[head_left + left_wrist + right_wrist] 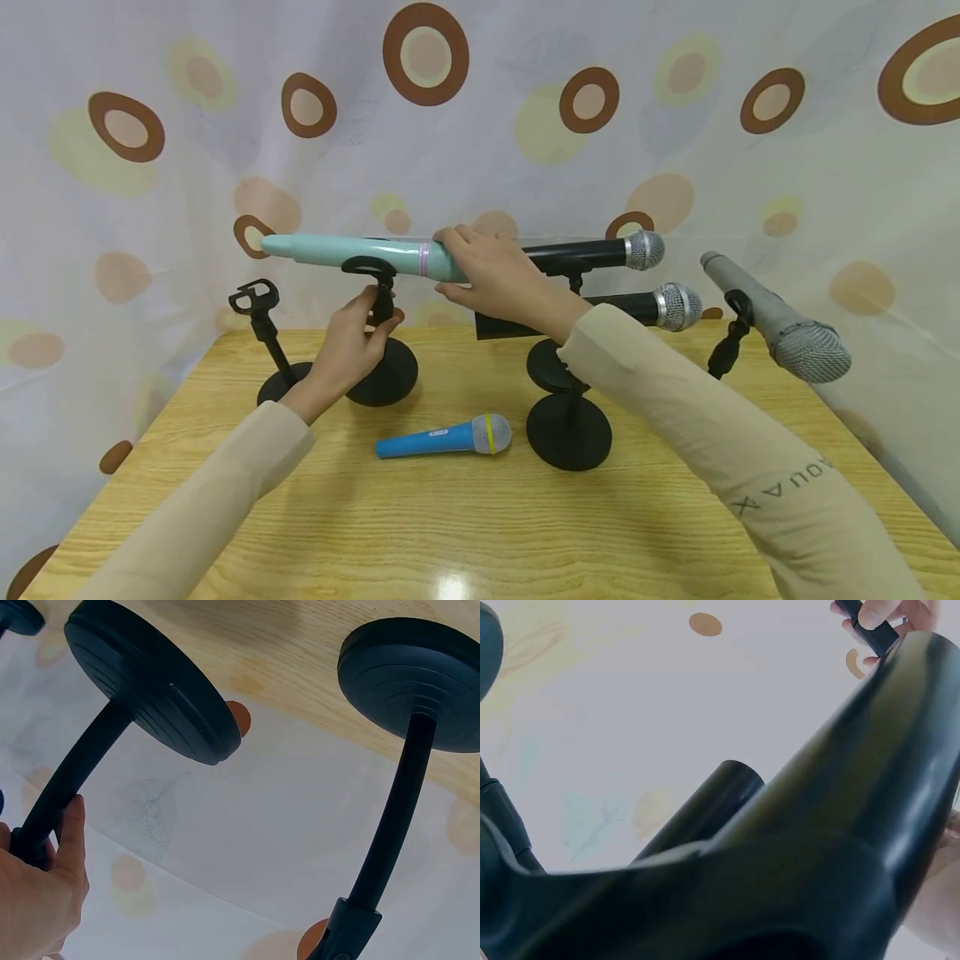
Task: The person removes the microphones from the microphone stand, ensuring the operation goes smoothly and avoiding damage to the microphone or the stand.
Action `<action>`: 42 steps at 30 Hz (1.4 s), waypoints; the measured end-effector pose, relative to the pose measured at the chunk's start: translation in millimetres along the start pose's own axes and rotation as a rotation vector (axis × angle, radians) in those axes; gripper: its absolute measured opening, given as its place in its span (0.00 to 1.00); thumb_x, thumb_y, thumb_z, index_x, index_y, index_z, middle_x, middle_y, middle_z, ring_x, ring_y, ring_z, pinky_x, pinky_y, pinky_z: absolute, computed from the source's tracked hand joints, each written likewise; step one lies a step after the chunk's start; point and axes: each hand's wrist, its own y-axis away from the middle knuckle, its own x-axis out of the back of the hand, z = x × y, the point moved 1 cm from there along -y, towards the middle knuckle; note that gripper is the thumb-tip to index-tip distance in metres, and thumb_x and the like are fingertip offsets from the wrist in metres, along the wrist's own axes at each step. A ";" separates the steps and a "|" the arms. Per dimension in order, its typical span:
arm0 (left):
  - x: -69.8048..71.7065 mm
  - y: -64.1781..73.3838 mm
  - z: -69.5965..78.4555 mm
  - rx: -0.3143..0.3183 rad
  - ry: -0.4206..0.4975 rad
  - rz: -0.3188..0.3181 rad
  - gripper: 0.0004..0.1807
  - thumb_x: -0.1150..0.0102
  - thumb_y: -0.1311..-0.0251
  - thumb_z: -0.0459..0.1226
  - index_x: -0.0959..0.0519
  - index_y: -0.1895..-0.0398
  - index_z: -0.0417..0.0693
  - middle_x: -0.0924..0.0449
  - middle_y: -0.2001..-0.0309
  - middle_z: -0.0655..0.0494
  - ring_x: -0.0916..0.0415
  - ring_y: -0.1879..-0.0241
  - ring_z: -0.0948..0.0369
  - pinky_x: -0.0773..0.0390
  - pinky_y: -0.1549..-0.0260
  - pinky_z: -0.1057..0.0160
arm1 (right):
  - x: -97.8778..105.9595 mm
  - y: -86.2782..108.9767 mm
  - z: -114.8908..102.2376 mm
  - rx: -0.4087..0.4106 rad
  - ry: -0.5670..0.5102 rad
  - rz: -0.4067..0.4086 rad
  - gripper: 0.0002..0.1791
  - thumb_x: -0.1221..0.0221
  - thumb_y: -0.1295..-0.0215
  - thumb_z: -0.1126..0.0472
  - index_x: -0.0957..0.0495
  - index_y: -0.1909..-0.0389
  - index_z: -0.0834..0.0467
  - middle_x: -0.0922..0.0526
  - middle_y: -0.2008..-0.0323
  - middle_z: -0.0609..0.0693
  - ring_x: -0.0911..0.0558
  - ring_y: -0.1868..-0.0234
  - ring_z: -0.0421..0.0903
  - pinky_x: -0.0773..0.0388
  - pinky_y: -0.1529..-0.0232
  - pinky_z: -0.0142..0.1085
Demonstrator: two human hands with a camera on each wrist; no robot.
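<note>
A mint-green microphone (337, 252) lies nearly level in the clip of a round-based black stand (386, 375). My left hand (345, 346) grips that stand's neck just below the clip; the left wrist view also shows the hand (45, 892) around the upper pole (86, 750). Over the microphone's right end is my right hand (506, 275), fingers on top and thumb underneath, hiding its head. In the right wrist view a dark microphone handle (840, 765) fills the foreground, and part of the right hand (937, 907) shows at the edge.
A stand with a bare clip (258, 300) is at the left. Two black microphones (600, 253) rest on stands behind my right forearm. A grey microphone (772, 312) tilts on its stand at the right. The blue microphone (427, 442) lies on the wooden table (420, 525).
</note>
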 end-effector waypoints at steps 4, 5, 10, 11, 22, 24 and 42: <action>2.9 1.7 3.4 0.004 -0.002 -0.006 0.15 0.46 0.40 0.35 0.31 0.51 0.40 0.20 0.61 0.49 0.20 0.61 0.54 0.19 0.63 0.57 | -1.5 0.8 -1.8 0.027 -0.007 0.040 0.31 0.43 0.40 0.48 0.38 0.40 0.57 0.26 0.48 0.53 0.21 0.58 0.47 0.22 0.55 0.38; 3.5 2.3 4.3 0.005 -0.004 -0.009 0.15 0.46 0.40 0.35 0.31 0.51 0.40 0.20 0.61 0.49 0.20 0.61 0.54 0.19 0.63 0.57 | -1.8 0.9 -2.0 0.037 -0.010 0.049 0.30 0.42 0.41 0.48 0.37 0.41 0.57 0.26 0.48 0.53 0.21 0.58 0.47 0.22 0.56 0.37; 5.8 3.8 7.1 -0.002 0.000 -0.017 0.14 0.46 0.40 0.33 0.31 0.51 0.40 0.20 0.61 0.49 0.20 0.62 0.54 0.19 0.64 0.56 | -1.6 2.2 -3.0 0.077 -0.009 0.083 0.28 0.42 0.41 0.49 0.35 0.42 0.57 0.25 0.49 0.53 0.21 0.58 0.46 0.22 0.56 0.36; 6.2 4.0 7.2 -0.005 0.003 -0.017 0.14 0.46 0.40 0.33 0.31 0.52 0.40 0.20 0.61 0.49 0.20 0.62 0.54 0.19 0.64 0.56 | -1.4 2.6 -3.2 0.080 -0.013 0.085 0.28 0.42 0.41 0.49 0.35 0.42 0.57 0.25 0.49 0.53 0.21 0.58 0.46 0.22 0.56 0.36; 8.8 5.2 5.8 -0.032 -0.033 -0.037 0.13 0.45 0.41 0.33 0.31 0.54 0.40 0.21 0.60 0.48 0.20 0.62 0.53 0.18 0.65 0.55 | 1.9 7.8 -4.9 0.115 -0.037 0.100 0.28 0.41 0.42 0.50 0.33 0.43 0.58 0.23 0.52 0.53 0.22 0.58 0.46 0.22 0.56 0.36; 8.9 5.4 5.5 -0.041 -0.038 -0.041 0.13 0.45 0.41 0.32 0.31 0.53 0.40 0.21 0.59 0.47 0.20 0.61 0.53 0.18 0.65 0.55 | 2.0 8.5 -4.9 0.118 -0.042 0.103 0.28 0.40 0.42 0.51 0.33 0.43 0.58 0.23 0.52 0.53 0.22 0.58 0.46 0.22 0.56 0.36; 13.1 3.1 1.4 -0.123 -0.010 -0.161 0.15 0.48 0.38 0.36 0.34 0.50 0.43 0.24 0.57 0.49 0.21 0.64 0.58 0.18 0.69 0.61 | 10.4 16.7 -0.8 0.152 -0.050 0.113 0.27 0.40 0.43 0.51 0.31 0.45 0.58 0.21 0.53 0.54 0.20 0.59 0.47 0.22 0.58 0.37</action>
